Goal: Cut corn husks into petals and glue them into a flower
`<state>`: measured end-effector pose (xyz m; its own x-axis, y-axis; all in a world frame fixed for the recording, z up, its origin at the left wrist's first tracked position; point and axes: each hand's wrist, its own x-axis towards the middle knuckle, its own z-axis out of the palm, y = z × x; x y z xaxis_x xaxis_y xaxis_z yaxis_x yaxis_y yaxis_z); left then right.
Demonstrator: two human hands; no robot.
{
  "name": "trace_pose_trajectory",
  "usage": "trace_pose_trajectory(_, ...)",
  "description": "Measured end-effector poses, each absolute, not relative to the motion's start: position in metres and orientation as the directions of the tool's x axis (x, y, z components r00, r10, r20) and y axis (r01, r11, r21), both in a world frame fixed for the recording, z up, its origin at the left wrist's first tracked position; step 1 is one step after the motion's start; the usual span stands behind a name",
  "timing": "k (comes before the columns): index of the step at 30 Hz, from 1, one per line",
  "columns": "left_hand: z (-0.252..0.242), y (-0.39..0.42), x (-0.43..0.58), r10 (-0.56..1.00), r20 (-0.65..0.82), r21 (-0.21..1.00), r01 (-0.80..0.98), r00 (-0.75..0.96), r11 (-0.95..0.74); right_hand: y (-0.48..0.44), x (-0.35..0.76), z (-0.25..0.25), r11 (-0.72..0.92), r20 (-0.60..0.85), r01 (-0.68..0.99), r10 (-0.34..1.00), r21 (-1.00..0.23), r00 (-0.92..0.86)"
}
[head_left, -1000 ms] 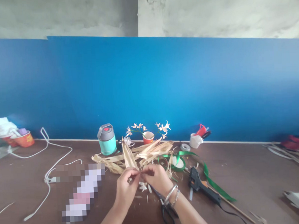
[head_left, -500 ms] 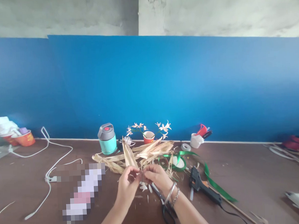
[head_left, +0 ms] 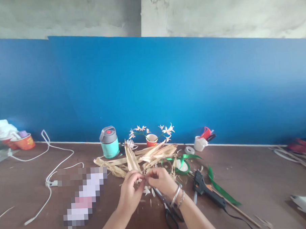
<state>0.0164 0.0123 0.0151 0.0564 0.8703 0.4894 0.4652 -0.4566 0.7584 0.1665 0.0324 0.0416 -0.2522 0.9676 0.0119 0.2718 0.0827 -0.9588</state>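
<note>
My left hand [head_left: 132, 188] and my right hand [head_left: 161, 181] meet over the front of the table, fingertips pinched together. Whatever is between them is too small and too covered by the fingers to make out. Dried corn husks [head_left: 158, 153] lie in a heap just beyond both hands. Below the fingertips are small white petal-like pieces [head_left: 147, 190]. Black-handled scissors [head_left: 170, 220] rest partly under my right wrist, which wears two bracelets. Behind the husks, a paper cup [head_left: 152, 140] holds stems with pale flowers [head_left: 168, 129].
A black glue gun [head_left: 208, 189] and green ribbon [head_left: 222, 189] lie to the right, with a thin stick. A turquoise flask [head_left: 110, 143] stands at back left. White cables [head_left: 50, 166] and a blurred-out item are on the left. A white cup [head_left: 200, 143] holds tools near the blue partition [head_left: 151, 84].
My fingertips have shifted slightly and come closer together. The right wrist has turned a little. Everything on the table stays in place.
</note>
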Motion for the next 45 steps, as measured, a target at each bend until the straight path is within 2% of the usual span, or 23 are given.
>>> trace_pose_trajectory(7,0.020,0.010,0.020,0.917,0.385,0.823,0.412,0.101,-0.391,0.030,0.168,0.045,0.190,0.111,0.427,0.973,-0.884,-0.204)
trace_pose_trajectory(13,0.019,0.009,0.020,0.884,0.465,0.734,0.535,0.055,-0.419,0.030,0.168,0.044,0.171,0.078,0.427,0.971,-0.888,-0.227)
trace_pose_trajectory(19,0.021,0.007,0.019,0.837,0.532,0.665,0.550,0.126,-0.505,0.029,0.169,0.046,0.191,0.086,0.477,0.968,-0.858,-0.234)
trace_pose_trajectory(27,0.019,0.009,0.019,0.888,0.447,0.742,0.511,0.106,-0.435,0.026,0.166,0.050,0.255,0.133,0.510,0.955,-0.822,-0.264)
trace_pose_trajectory(35,0.022,0.008,0.019,0.885,0.453,0.766,0.460,0.109,-0.449,0.027,0.169,0.049,0.293,0.161,0.513,0.944,-0.807,-0.288)
trace_pose_trajectory(38,0.023,0.009,0.020,0.932,0.351,0.859,0.368,0.085,-0.357,0.026,0.168,0.047,0.345,0.199,0.553,0.930,-0.758,-0.308)
trace_pose_trajectory(41,0.025,0.010,0.023,0.987,0.111,0.979,0.159,0.114,-0.128,0.024,0.166,0.046,0.427,0.281,0.632,0.904,-0.647,-0.323)
trace_pose_trajectory(43,0.026,0.010,0.024,0.988,-0.021,1.000,0.009,0.152,0.020,0.023,0.166,0.047,0.477,0.331,0.676,0.878,-0.561,-0.345)
trace_pose_trajectory(45,0.029,0.010,0.024,0.982,-0.092,0.990,-0.094,0.166,0.109,0.022,0.165,0.048,0.508,0.361,0.697,0.858,-0.505,-0.364)
